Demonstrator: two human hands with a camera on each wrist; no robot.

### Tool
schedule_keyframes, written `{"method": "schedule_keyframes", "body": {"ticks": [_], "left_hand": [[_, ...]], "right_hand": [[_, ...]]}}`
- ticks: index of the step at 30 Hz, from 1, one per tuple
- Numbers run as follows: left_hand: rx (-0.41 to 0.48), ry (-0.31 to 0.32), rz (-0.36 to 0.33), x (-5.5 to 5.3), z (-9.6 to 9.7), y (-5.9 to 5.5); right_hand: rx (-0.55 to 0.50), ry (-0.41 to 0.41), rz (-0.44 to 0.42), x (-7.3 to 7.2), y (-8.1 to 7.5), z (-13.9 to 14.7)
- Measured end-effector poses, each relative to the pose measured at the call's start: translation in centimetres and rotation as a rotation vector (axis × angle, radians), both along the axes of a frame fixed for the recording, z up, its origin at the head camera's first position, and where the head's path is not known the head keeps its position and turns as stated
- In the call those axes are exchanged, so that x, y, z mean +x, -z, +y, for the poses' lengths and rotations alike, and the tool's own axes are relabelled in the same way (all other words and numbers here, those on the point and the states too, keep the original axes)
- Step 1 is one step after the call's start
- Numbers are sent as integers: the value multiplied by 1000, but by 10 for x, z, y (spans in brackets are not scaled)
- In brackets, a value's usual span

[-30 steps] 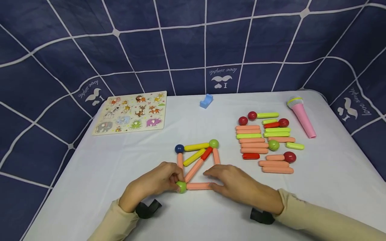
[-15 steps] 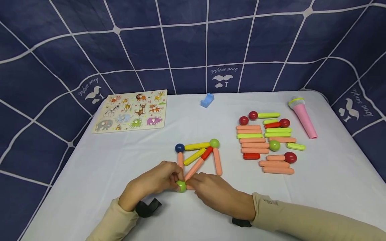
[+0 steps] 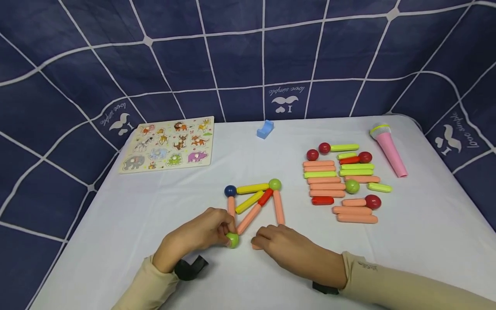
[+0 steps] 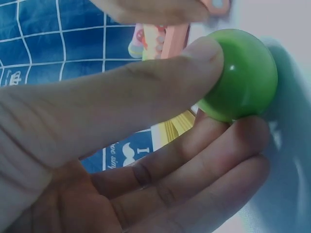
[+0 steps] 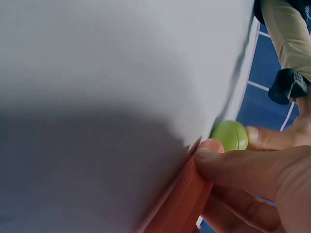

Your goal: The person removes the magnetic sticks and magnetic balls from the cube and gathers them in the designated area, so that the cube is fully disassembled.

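Note:
My left hand (image 3: 203, 230) pinches a light green ball (image 4: 243, 75) between thumb and fingers, low over the white table. To its right, my right hand (image 3: 290, 249) pinches a salmon-coloured stick (image 5: 182, 204) near one end; most of it is hidden under that hand in the head view. A gap separates this stick from the ball. Beyond the hands lies a figure: a dark blue ball (image 3: 230, 191), a yellow stick (image 3: 252, 188), another green ball (image 3: 274, 184), a red stick (image 3: 265, 197) in line with a salmon stick (image 3: 249, 219), and a second yellow stick (image 3: 249, 202).
At the right lie several loose sticks (image 3: 324, 181) with red balls (image 3: 373, 202) and a green ball (image 3: 352, 186). A pink toy microphone (image 3: 391, 153) is farther right. An animal puzzle board (image 3: 168, 144) lies back left, a small blue block (image 3: 265, 129) at the back.
My right hand moved left along the salmon stick to its end by the green ball, then drew that stick away to the right. My left hand has stayed on the ball.

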State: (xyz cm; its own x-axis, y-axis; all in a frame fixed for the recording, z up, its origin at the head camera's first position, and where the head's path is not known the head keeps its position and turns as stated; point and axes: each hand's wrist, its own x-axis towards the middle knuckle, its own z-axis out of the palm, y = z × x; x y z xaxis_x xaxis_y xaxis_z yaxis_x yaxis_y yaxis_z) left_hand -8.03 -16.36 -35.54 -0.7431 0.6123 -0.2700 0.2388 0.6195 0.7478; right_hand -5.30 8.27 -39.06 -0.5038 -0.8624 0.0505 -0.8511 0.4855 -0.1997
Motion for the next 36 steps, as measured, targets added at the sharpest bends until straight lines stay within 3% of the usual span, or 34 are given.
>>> {"method": "schedule_keyframes", "body": {"ticks": [7,12,22,29,36], "left_hand": [[-17,-23,-20,1,-1,-1],[-16,-20,-28,1,-2,-1],[-2,-19,-33,1,-1,-3],[-1,-17,-39,1,-1,-3],[-2,-14,-37,1,0,-3]], "right_hand": [[-193,76,22,5,9,44],[-286,190,5,3,12,77],[-264,418,131,-3,8,125],[-232,450,197,-2,10,132],[-212,432,243,-2,12,133]]}}
